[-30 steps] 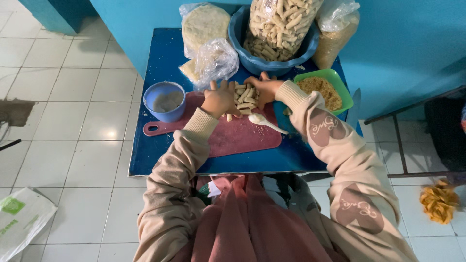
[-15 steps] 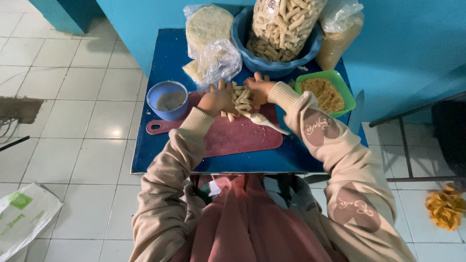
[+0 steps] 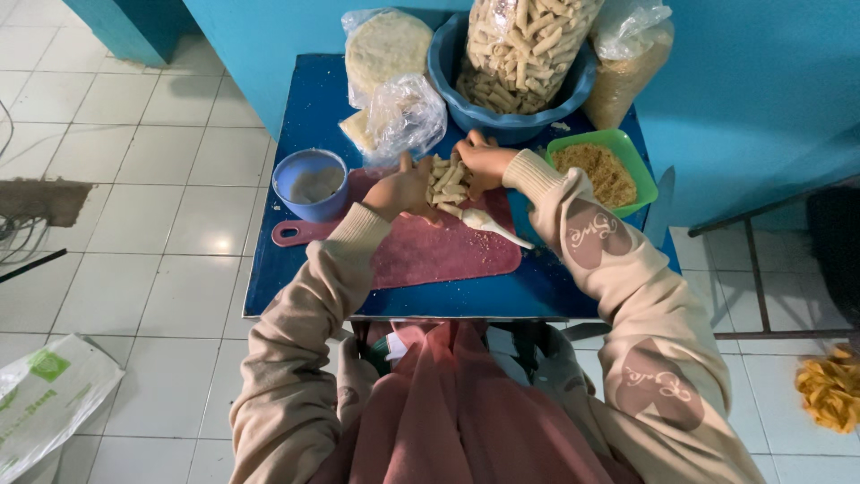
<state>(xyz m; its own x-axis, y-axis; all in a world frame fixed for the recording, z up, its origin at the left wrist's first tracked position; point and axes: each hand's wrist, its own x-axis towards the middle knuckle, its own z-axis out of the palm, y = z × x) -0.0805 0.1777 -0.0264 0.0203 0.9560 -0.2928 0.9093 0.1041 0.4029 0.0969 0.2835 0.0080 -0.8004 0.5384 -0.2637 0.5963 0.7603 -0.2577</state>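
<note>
**Both my hands on a stack of rolls**

The blue table (image 3: 296,269) stands before me. At its far side a blue basin (image 3: 448,63) holds a big bag of rolls (image 3: 524,45). The pink cutting board (image 3: 430,255) lies near me, a blue cup (image 3: 309,184) at its left, a green tray of crumbs (image 3: 602,166) at its right. My left hand (image 3: 401,190) and right hand (image 3: 484,163) press a small stack of rolls (image 3: 446,184) between them, over the board's far edge.

A blue cup (image 3: 310,184) stands beside a pink cutting board (image 3: 430,255); behind sit a green tray of crumbs (image 3: 602,168), a blue basin (image 3: 511,90) and a bag of flat wrappers (image 3: 385,49).
</note>
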